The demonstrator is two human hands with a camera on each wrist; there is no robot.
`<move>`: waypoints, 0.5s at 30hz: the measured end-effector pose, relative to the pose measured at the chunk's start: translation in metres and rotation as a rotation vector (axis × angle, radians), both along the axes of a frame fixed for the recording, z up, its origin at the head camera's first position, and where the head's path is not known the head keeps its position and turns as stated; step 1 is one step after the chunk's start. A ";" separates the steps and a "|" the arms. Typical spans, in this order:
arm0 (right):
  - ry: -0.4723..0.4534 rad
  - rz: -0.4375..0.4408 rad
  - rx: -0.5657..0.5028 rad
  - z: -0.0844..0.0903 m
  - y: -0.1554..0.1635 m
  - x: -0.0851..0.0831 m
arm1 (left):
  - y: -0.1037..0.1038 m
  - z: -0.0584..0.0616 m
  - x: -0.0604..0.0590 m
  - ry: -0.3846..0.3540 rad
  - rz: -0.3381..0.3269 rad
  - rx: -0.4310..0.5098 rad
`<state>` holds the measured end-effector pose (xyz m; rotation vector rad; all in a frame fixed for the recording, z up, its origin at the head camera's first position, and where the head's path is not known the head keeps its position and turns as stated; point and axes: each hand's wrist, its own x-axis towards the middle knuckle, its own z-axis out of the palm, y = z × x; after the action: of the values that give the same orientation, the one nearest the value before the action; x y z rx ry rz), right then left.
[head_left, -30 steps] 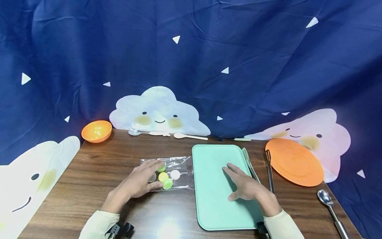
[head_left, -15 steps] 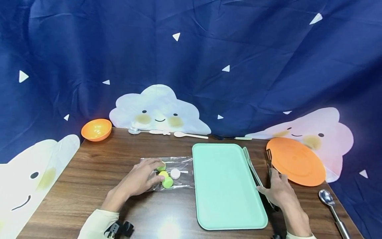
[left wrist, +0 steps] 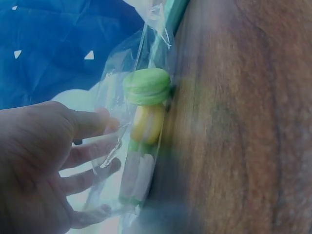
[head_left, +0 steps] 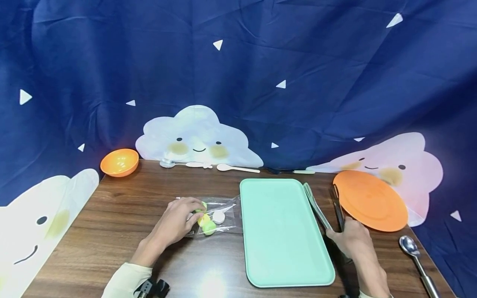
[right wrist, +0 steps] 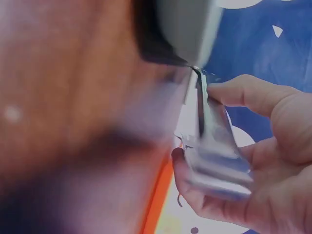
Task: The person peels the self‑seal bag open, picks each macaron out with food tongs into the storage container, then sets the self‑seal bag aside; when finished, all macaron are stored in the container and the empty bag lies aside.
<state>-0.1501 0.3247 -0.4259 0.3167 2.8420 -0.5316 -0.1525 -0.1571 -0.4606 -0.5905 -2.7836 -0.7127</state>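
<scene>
My right hand [head_left: 354,240] grips a pair of metal tongs [head_left: 320,213] near the joined end, to the right of the mint-green tray [head_left: 287,231]. In the right wrist view, the thumb of this hand [right wrist: 273,131] lies against one arm of the tongs [right wrist: 217,122], with the fingers around the other side. My left hand [head_left: 175,219] rests at the left end of a clear plastic bag [head_left: 232,207] of macarons. In the left wrist view, a green macaron [left wrist: 147,87], a yellow macaron [left wrist: 147,123] and others show in the bag beside its spread, slightly bent fingers [left wrist: 87,183].
An orange plate [head_left: 372,200] lies at the right, with a metal scoop [head_left: 413,252] in front of it. An orange bowl [head_left: 120,162] stands at the back left corner. Several utensils, including a white spoon [head_left: 238,169], line the back edge.
My right hand has moved from over the tray to the tongs and now grips them, the two arms slightly closer together. The left hand has stayed at the bag, its thumb shifting back slightly.
</scene>
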 end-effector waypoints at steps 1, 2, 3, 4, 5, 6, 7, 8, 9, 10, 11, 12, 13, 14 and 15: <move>0.008 -0.005 0.000 0.002 0.001 0.001 | 0.000 0.000 0.000 0.000 0.001 0.010; 0.015 -0.008 0.001 0.005 0.002 0.003 | -0.001 0.000 0.001 0.001 0.002 0.022; 0.029 -0.012 0.002 0.009 0.003 0.005 | -0.001 0.001 0.001 0.003 0.004 0.037; 0.043 -0.017 0.003 0.012 0.004 0.006 | -0.001 0.001 0.001 0.001 0.011 0.053; 0.058 -0.019 0.005 0.016 0.003 0.008 | -0.001 0.001 0.001 0.003 0.019 0.066; 0.073 -0.019 0.010 0.021 0.002 0.010 | -0.001 0.002 0.001 0.002 0.029 0.081; 0.093 -0.018 0.010 0.026 0.000 0.012 | -0.001 0.002 0.001 0.002 0.038 0.094; 0.123 -0.012 0.011 0.030 -0.003 0.014 | 0.000 0.002 0.001 -0.003 0.046 0.111; 0.159 -0.001 0.011 0.034 -0.007 0.016 | 0.000 0.002 0.001 -0.010 0.054 0.126; 0.198 0.018 0.009 0.037 -0.012 0.019 | 0.000 0.003 0.001 -0.016 0.058 0.139; 0.234 0.040 0.004 0.041 -0.018 0.021 | 0.000 0.003 0.001 -0.018 0.058 0.147; 0.268 0.064 -0.001 0.043 -0.025 0.024 | 0.000 0.003 0.001 -0.020 0.057 0.153; 0.302 0.095 -0.006 0.045 -0.032 0.026 | 0.000 0.003 0.001 -0.016 0.054 0.157; 0.328 0.126 -0.014 0.047 -0.039 0.029 | 0.000 0.004 0.000 -0.015 0.053 0.163; 0.347 0.157 -0.021 0.048 -0.047 0.031 | 0.000 0.004 0.000 -0.012 0.053 0.165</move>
<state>-0.1192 0.2779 -0.3783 -0.0071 3.1540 -0.6369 -0.1529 -0.1572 -0.4566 -0.4809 -2.7054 -0.9255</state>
